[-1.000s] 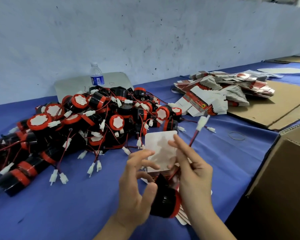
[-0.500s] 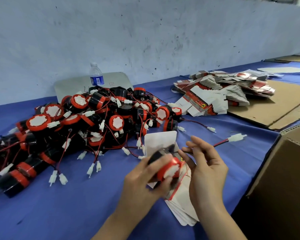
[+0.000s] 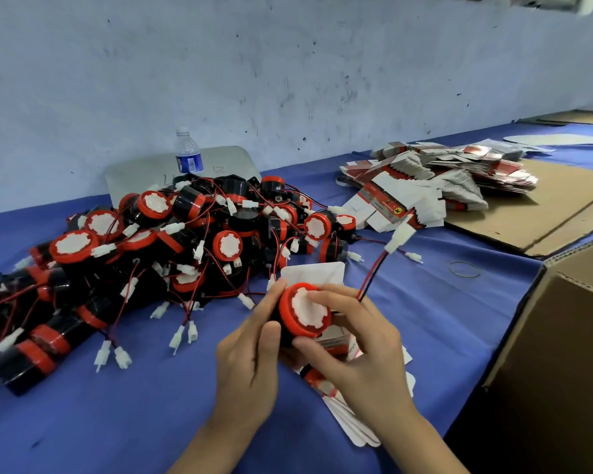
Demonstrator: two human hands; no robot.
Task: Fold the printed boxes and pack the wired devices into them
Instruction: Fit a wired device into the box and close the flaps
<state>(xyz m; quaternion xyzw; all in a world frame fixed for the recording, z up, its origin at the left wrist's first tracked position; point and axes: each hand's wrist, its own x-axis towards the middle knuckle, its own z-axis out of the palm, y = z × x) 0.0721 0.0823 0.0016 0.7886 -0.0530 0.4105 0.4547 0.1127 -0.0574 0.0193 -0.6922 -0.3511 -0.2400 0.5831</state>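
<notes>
1. The left hand [image 3: 250,357] grips a black wired device with a red rim [image 3: 304,313]: the thumb lies up along its near side and the fingers curl round the far side.
2. The right hand [image 3: 360,347] grips the same device from the other side, with its forefinger laid across the white notched face and its thumb pressed under the red rim.
3. The device is held above the blue tablecloth [image 3: 117,422], its white face turned up toward the camera.
4. Its red-and-black wire [image 3: 372,275] rises from behind the right hand and ends in a white connector [image 3: 399,236] in the air.
5. Under the hands lies a small stack of flat printed boxes [image 3: 353,419], white with red print; one white flap [image 3: 317,272] shows just beyond the device.
6. To the left is a large pile of wired devices [image 3: 158,248], black bodies with red rims, tangled wires and white plugs spread over the cloth.
7. Behind that pile stands a water bottle [image 3: 187,152] in front of a grey board [image 3: 134,176] leaning on the wall.
8. Farther right a heap of unfolded printed boxes [image 3: 435,179] lies partly on a flat cardboard sheet [image 3: 562,200].
9. A rubber band [image 3: 464,269] lies on the cloth near an open cardboard carton [image 3: 562,336] at the right edge.
</notes>
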